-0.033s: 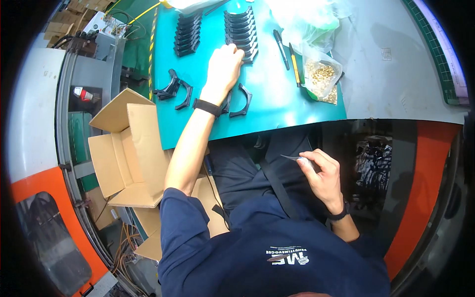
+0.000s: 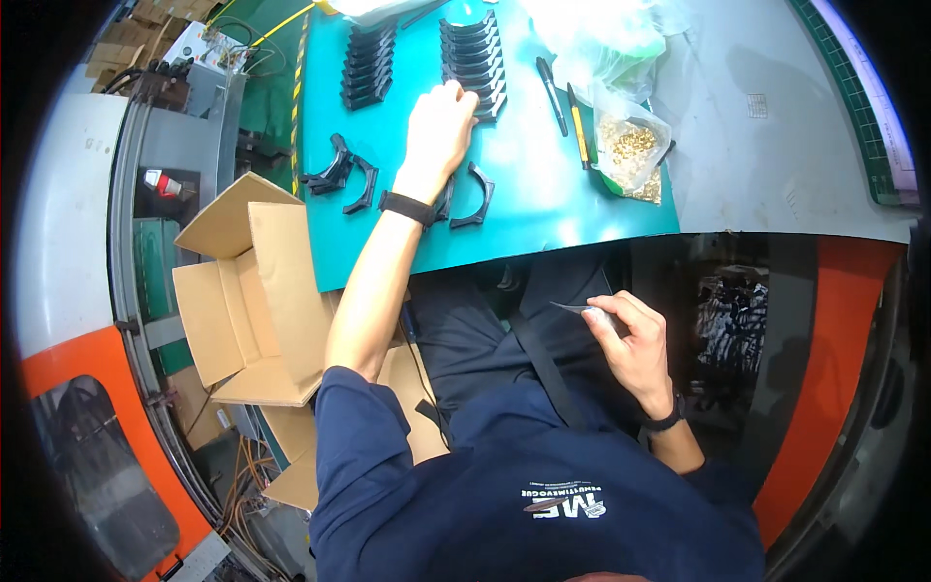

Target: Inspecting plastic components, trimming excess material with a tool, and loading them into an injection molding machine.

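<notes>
On the green mat (image 2: 562, 209), my left hand (image 2: 439, 136) reaches to the near end of the right-hand row of black curved brackets (image 2: 472, 48). Its fingers are closed at the nearest bracket, whose held part they hide. A second row of black brackets (image 2: 368, 66) lies to the left. Nearer me are a loose C-shaped bracket (image 2: 485, 197), another piece partly behind my left wrist, and a few more brackets (image 2: 335, 170) at the left. Above my lap, my right hand (image 2: 635, 344) is closed on a small tool with a thin, pointed metal tip (image 2: 568, 307).
Right of the rows lie a black pen (image 2: 551, 95) and a yellow-and-black pen (image 2: 579, 126). Beside them is a clear bag of small brass-coloured parts (image 2: 632, 150), with crumpled plastic bags (image 2: 601, 44) behind. An open cardboard box (image 2: 257, 301) stands by the mat's left edge.
</notes>
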Available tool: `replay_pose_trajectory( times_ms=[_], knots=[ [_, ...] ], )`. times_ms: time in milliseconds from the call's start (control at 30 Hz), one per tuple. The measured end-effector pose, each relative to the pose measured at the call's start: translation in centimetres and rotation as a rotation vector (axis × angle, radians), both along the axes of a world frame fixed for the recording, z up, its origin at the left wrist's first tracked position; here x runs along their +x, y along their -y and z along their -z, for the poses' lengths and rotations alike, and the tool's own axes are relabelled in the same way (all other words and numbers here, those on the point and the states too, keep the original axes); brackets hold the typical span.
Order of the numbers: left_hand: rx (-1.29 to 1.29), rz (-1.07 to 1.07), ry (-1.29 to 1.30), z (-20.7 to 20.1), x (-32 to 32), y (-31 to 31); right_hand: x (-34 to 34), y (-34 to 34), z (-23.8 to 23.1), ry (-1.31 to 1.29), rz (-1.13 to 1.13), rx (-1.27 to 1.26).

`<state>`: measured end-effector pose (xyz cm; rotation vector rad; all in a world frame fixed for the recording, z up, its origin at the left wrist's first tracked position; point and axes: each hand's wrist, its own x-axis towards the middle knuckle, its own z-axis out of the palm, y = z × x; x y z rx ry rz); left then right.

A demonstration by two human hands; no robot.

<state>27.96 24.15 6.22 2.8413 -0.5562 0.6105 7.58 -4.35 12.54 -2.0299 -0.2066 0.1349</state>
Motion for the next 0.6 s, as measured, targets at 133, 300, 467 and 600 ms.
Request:
replay_pose_trajectory(
  times_ms=[133,300,467,600],
  knots=[
    [-0.247,-0.26,0.002,-1.4,-2.4,-0.1,-0.1,0.1,0.1,-0.017,0.021,-0.029],
    [-0.223,-0.511,-0.339,-0.6,-9.8,0.6,-0.2,-0.2,0.8,-0.06,0.032,-0.02],
    [-0.475,-0.456,-0.249,0.6,-11.8,-0.2,0.1,-1.1,0.7,-0.078,0.006,-0.029],
    [-0.425,-0.367,0.051,-1.5,-13.9,1.4,0.0,-1.5,2.4,-0.295,0.071,0.169]
  ],
)
